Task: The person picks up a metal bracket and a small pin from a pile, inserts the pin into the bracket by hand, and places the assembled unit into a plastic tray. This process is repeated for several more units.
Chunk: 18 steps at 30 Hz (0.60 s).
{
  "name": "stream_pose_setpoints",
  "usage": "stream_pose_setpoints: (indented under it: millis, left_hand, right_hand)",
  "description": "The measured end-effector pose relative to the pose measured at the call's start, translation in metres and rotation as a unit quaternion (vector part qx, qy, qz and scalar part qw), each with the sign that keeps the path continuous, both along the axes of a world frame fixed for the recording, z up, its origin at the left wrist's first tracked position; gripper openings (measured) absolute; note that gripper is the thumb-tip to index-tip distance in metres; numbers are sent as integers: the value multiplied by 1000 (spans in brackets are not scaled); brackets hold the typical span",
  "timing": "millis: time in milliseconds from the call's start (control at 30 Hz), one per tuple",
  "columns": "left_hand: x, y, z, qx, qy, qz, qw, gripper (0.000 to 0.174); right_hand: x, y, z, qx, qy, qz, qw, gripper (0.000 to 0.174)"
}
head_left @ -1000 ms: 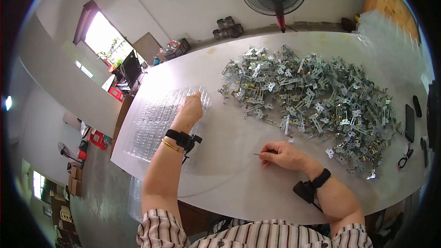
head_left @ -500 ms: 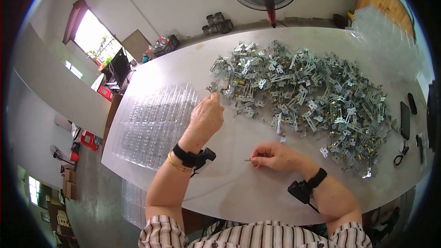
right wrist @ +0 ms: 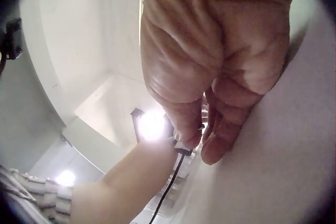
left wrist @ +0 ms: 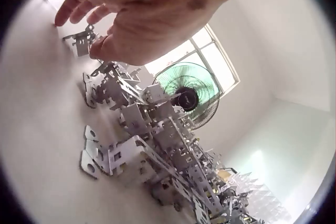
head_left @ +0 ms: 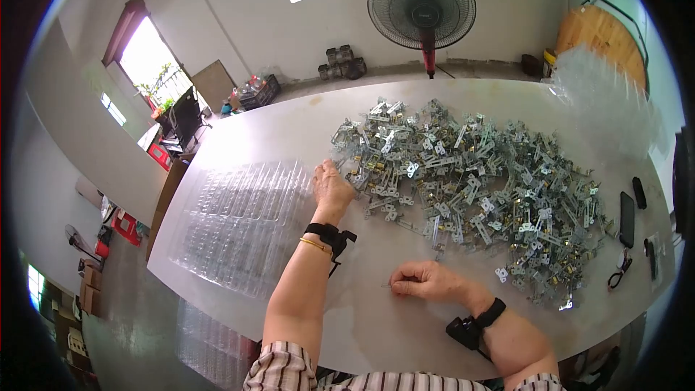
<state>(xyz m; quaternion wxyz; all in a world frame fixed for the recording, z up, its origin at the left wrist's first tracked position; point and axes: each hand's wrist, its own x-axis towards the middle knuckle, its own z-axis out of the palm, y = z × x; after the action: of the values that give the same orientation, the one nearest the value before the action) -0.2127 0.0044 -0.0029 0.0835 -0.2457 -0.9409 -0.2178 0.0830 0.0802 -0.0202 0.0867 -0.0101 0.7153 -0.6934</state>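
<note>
My left hand (head_left: 333,187) reaches to the left edge of a large pile of metal brackets (head_left: 478,181). In the left wrist view its fingers (left wrist: 79,9) are spread apart from the thumb, with a small bracket (left wrist: 81,43) lying on the table close by the thumb tip. Low over the near part of the table, my right hand (head_left: 432,282) pinches a small thin piece (head_left: 386,287) between thumb and forefinger; its kind is too small to tell. Left of my left hand lies a clear plastic tray (head_left: 239,224) with rows of small compartments.
Another clear tray (head_left: 210,344) sits below the table's left edge. On the right are a phone (head_left: 627,219), a black object (head_left: 639,192) and small cutters (head_left: 619,270). Clear plastic packaging (head_left: 604,108) stands at the back right, and a fan (head_left: 422,11) beyond the table.
My left hand has left the clear tray and moved right to the pile's left edge, its fingers spreading. The right hand keeps its pinch on the small piece. The head view has tilted upward.
</note>
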Motion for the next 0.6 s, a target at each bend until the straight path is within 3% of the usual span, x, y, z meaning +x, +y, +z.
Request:
stream_pose_setpoints:
  millis: [167,367,600]
  left_hand:
    - [-16,9,-1,15,-80,14,997,49]
    - [-24,11,-14,103,-65,3,993,30]
    - [-26,8,-13,137,-84,-21,987,26]
  right_hand:
    - [1,-1,1,7,-3,-8,1000,22]
    - [0,1,1,6,-11,4,1000,24]
    - [2,0,5,39,-31,-2,999,25]
